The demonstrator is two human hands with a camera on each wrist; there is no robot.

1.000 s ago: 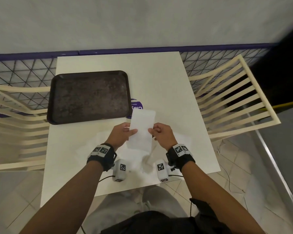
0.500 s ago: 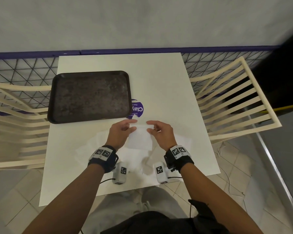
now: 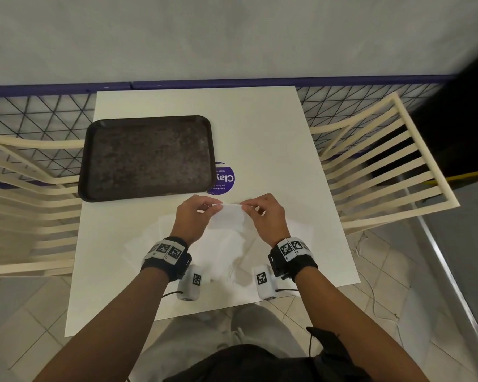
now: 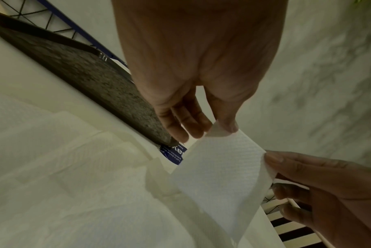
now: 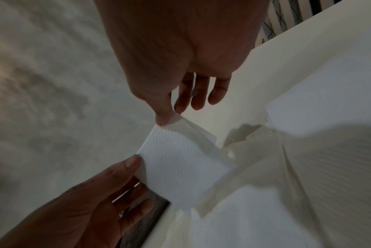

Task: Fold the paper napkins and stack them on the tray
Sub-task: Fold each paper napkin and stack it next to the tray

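A white folded paper napkin (image 3: 228, 217) hangs between my two hands above the table's near middle. My left hand (image 3: 198, 213) pinches its upper left corner, thumb against forefinger. My right hand (image 3: 260, 212) pinches the upper right corner the same way. The left wrist view shows the napkin (image 4: 220, 174) with my left hand (image 4: 214, 129) on one corner and my right hand (image 4: 271, 167) on the other. Several more white napkins (image 3: 226, 255) lie spread flat on the table beneath my hands. The dark tray (image 3: 146, 158) sits bare at the table's left.
The white table (image 3: 260, 128) bears a round purple sticker (image 3: 224, 179) just right of the tray. Cream slatted chairs stand at the left (image 3: 25, 188) and right (image 3: 384, 166). A black mesh fence (image 3: 39, 111) runs behind the table.
The napkin was long and upright a second ago; its top half has come down, and it now hangs half as tall. Both hands moved up to pinch its top corners.
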